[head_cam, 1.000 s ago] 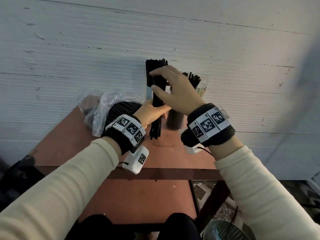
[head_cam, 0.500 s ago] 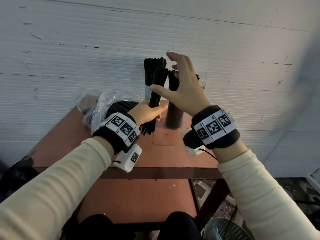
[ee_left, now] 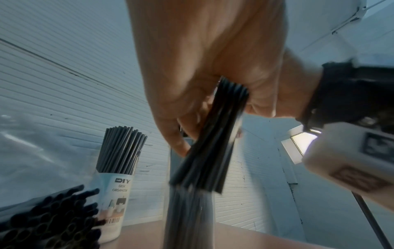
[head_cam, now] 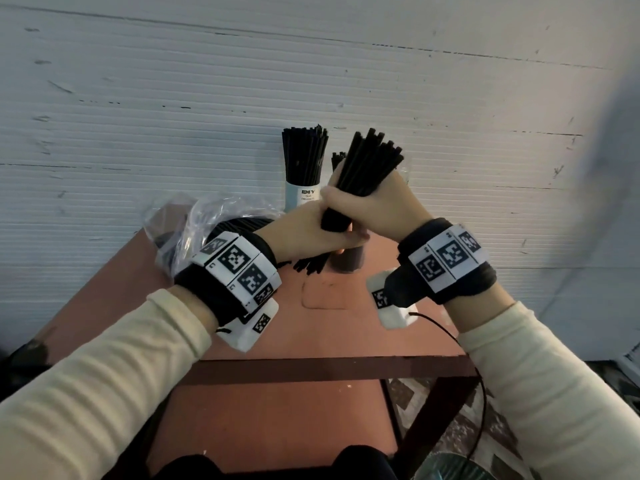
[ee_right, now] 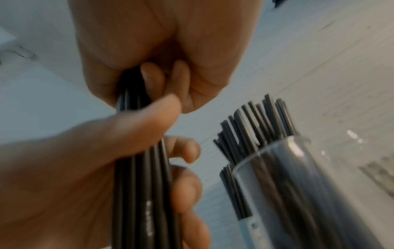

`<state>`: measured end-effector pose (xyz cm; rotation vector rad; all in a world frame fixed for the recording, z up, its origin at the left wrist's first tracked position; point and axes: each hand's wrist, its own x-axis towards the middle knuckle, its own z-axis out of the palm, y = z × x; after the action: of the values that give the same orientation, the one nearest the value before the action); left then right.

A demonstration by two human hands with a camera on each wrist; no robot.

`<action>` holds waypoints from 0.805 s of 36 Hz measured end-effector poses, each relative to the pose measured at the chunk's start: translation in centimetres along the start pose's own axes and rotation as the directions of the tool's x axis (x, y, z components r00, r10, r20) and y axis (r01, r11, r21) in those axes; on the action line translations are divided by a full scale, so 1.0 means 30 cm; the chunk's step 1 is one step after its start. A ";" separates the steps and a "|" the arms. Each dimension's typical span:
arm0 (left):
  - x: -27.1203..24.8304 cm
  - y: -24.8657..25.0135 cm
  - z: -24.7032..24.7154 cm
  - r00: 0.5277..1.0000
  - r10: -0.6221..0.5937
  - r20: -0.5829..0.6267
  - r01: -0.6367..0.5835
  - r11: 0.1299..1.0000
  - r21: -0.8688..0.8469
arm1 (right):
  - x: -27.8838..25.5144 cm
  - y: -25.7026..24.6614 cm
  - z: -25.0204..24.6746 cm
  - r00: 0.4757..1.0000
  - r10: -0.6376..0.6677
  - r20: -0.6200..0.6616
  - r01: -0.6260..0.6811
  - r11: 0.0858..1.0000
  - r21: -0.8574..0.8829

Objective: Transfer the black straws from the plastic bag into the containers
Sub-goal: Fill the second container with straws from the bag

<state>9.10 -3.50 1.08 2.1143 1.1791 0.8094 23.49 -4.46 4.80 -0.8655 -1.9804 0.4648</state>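
Head view: our left hand [head_cam: 304,233] and right hand [head_cam: 374,206] both grip one straw bundle [head_cam: 367,164] above the table [head_cam: 242,393], bag [head_cam: 194,223] at left, white container [head_cam: 300,195] behind.

Left wrist: fingers wrap the bundle [ee_left: 213,143].

Right wrist: same grip beside the clear container [ee_right: 309,193].

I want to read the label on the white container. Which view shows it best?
Left wrist: the white container stands unobstructed, "DIY DESK ORGANIZER" legible. In the head view it is smaller, its base hidden behind the left hand. The right wrist view doesn't show it.
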 end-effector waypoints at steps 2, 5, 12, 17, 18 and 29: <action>0.017 0.000 0.001 0.994 -0.016 -0.108 0.015 1.000 -0.010 | 0.032 -0.006 -0.044 0.998 -0.008 -0.059 0.008 1.000 0.003; 0.065 -0.009 0.004 0.959 -0.014 -0.282 -0.005 0.998 -0.065 | 0.096 -0.006 -0.132 0.985 0.009 -0.173 -0.007 1.000 0.013; 0.230 -0.029 -0.018 0.967 -0.150 -0.204 0.119 0.980 -0.157 | 0.234 0.019 -0.293 0.937 0.124 -0.328 -0.097 0.990 0.098; 0.298 -0.056 -0.025 0.983 -0.175 -0.054 0.162 0.969 -0.189 | 0.301 0.070 -0.320 0.929 0.207 -0.306 -0.183 0.978 0.104; 0.309 -0.064 -0.025 0.986 -0.165 -0.036 0.156 0.971 -0.181 | 0.312 0.079 -0.321 0.930 0.213 -0.301 -0.194 0.977 0.090; 0.313 -0.131 -0.020 0.989 -0.145 -0.025 0.141 0.980 -0.139 | 0.363 0.165 -0.235 0.962 0.261 -0.083 -0.272 0.948 -0.166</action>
<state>10.59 6.59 0.70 1.8888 1.2417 0.8393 27.58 6.77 11.87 -1.2552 -1.8769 0.4149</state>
